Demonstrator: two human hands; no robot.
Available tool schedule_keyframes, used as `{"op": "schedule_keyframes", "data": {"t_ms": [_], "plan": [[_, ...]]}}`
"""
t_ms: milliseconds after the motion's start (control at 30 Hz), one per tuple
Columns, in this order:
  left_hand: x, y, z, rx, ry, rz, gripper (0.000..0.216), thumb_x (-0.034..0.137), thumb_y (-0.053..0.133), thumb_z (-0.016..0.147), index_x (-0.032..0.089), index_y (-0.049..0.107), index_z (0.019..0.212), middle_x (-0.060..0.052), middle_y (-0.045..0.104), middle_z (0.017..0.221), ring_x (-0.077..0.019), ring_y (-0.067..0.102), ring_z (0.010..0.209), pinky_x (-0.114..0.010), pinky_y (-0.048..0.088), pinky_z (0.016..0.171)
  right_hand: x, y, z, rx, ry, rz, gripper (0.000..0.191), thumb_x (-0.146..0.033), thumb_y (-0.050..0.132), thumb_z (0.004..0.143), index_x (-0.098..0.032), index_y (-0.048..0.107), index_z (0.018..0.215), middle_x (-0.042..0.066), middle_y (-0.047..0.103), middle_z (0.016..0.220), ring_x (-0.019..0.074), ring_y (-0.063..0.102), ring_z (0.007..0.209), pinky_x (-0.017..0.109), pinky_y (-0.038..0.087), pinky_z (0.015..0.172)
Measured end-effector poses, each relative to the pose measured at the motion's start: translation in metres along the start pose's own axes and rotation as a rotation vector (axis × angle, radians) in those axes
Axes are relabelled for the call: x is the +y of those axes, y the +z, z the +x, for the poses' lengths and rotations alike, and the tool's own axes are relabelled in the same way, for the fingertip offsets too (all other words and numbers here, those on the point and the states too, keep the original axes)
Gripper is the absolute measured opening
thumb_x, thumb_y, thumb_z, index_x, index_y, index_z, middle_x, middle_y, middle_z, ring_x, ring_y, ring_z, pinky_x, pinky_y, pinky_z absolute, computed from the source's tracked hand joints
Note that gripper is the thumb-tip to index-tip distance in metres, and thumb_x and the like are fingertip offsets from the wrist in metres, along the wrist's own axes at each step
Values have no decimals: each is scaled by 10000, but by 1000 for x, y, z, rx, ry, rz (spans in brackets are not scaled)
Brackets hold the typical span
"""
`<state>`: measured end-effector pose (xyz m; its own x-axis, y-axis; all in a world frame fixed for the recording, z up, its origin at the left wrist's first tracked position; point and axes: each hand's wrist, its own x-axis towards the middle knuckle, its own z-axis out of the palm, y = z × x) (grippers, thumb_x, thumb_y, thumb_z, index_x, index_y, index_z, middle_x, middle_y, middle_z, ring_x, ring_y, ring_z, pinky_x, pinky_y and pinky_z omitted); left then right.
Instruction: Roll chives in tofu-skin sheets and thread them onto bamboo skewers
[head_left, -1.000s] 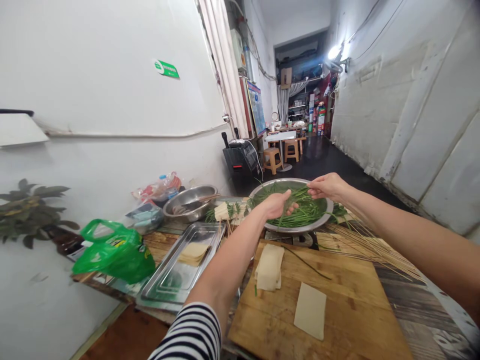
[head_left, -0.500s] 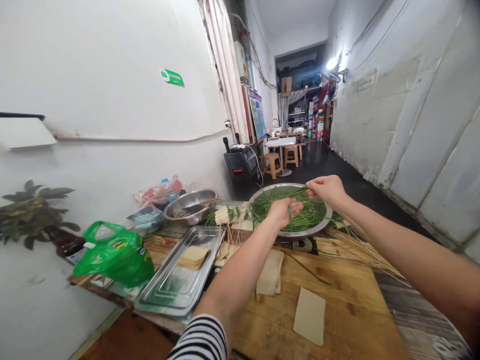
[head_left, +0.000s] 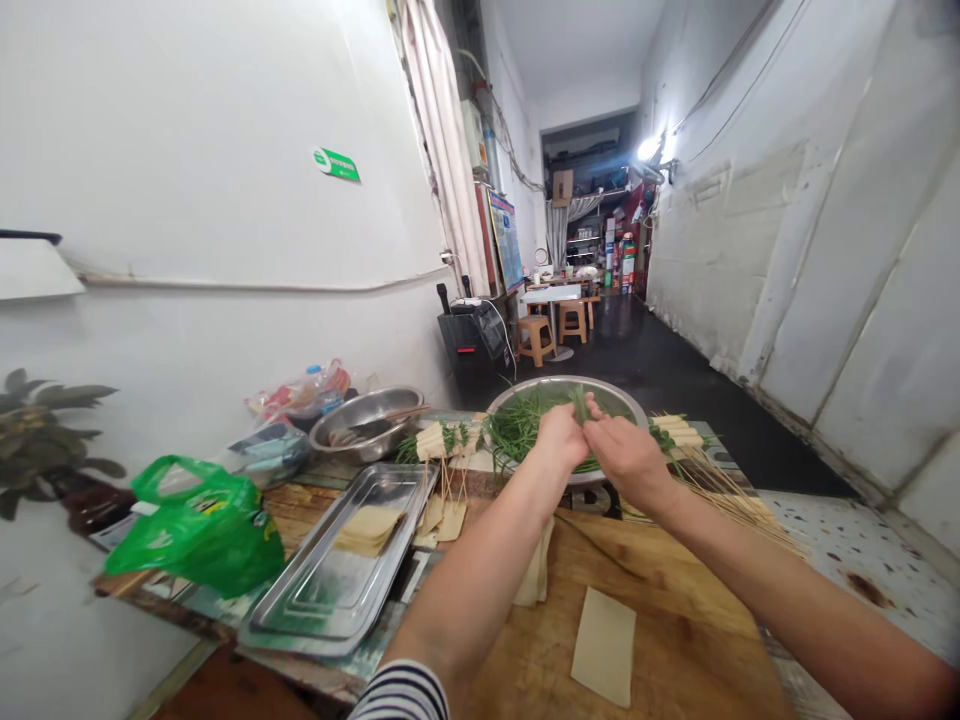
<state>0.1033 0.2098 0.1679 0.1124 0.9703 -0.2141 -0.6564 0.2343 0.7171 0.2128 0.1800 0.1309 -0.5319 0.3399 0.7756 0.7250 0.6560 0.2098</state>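
Walls [head_left: 225, 190], pale and scuffed, rise to the left and right of your two hands, and a dark floor [head_left: 637, 350] runs back beyond them. Below your grip spreads a cluttered table [head_left: 296, 508]. On it, nearer to you than your grip, lies a wooden cutting board [head_left: 697, 610], partly covered by your left forearm. A metal tray [head_left: 307, 610] sits to the left of your grip and closer in; farther left is a green plastic bag [head_left: 214, 545]. Directly under your grip stands a wide metal bowl [head_left: 626, 395] heaped with long green stalks [head_left: 517, 425]. A second metal bowl [head_left: 352, 410] is left of it. Your left hand [head_left: 561, 438] is closed narrowly on a tuft of stalks [head_left: 580, 403], which pokes up between the fingers above the bowl. Your right hand [head_left: 628, 458] touches it from the right, fingers curled; you cannot tell from this angle what they pinch. One pale sheet [head_left: 604, 645] lies flat on the board, nearer to you than your grip; more sheets [head_left: 367, 528] are stacked in the tray. Filled skewers rest on both sides of your grip, left [head_left: 431, 442] and right [head_left: 677, 432].
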Motion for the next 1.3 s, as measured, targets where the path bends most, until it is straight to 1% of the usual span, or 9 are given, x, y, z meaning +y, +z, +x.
{"op": "schedule_keyframes", "data": {"t_ms": [133,300,467,700,767,867,1033,1133,1300], "plan": [[5,-2,-13,-1,-25,145,291,63,292,946,119,511,762,62,357,516,-46,323,390,-171,345,459,-2,-9,-16,-155,-39,142,349,-167,399,932,-99,578,1224,192,634,1144,267,588,1003,382,473,877],[-1,-23,-44,-75,-146,366,254,119,420,944,111,531,716,69,361,498,-25,250,366,-145,229,380,10,-41,-30,-242,269,393,505,-378,531,909,-220,480,1386,141,601,1235,262,616,1015,407,500,887],[-27,-47,-75,-245,-304,650,240,181,555,887,128,500,660,69,365,518,-19,283,398,-117,236,389,-4,-44,-51,-334,318,771,322,-341,574,887,-219,682,1165,83,703,1001,205,653,870,325,530,759],[-53,-85,-103,-463,-507,811,182,250,583,855,119,554,731,39,458,590,-29,331,447,-138,274,436,-59,-42,-111,-350,717,1029,227,-373,615,843,-201,759,875,39,722,789,168,637,663,282,509,614],[-64,-99,-109,-478,-428,845,201,288,606,846,118,556,751,25,508,634,-34,371,463,-154,310,460,-72,-41,-126,-337,783,1029,235,-375,614,843,-185,753,839,40,711,753,156,620,622,276,494,587],[-81,-119,-118,-458,-120,1042,207,319,605,858,122,603,795,14,566,656,-73,473,526,-191,392,528,-86,-41,-145,-303,810,980,209,-340,607,853,-184,742,825,32,711,745,149,619,614,270,488,587],[-94,-138,-135,-625,341,1279,194,289,578,901,163,715,958,-73,710,940,-181,624,898,-307,483,847,-99,-51,-157,-231,627,852,204,-247,541,900,-193,704,789,34,710,784,159,641,703,275,497,655],[-95,-146,-137,-750,493,1371,239,271,507,949,179,717,1015,-81,700,987,-165,629,900,-277,489,811,-103,-57,-157,-262,535,791,219,-206,500,922,-180,680,801,41,687,761,155,624,684,270,488,634],[-100,-151,-137,-702,770,1513,285,285,480,973,163,721,884,-62,687,858,-142,581,799,-252,453,734,-107,-56,-163,-318,451,701,228,-180,465,944,-166,656,821,42,647,728,154,594,660,273,467,622]]}}
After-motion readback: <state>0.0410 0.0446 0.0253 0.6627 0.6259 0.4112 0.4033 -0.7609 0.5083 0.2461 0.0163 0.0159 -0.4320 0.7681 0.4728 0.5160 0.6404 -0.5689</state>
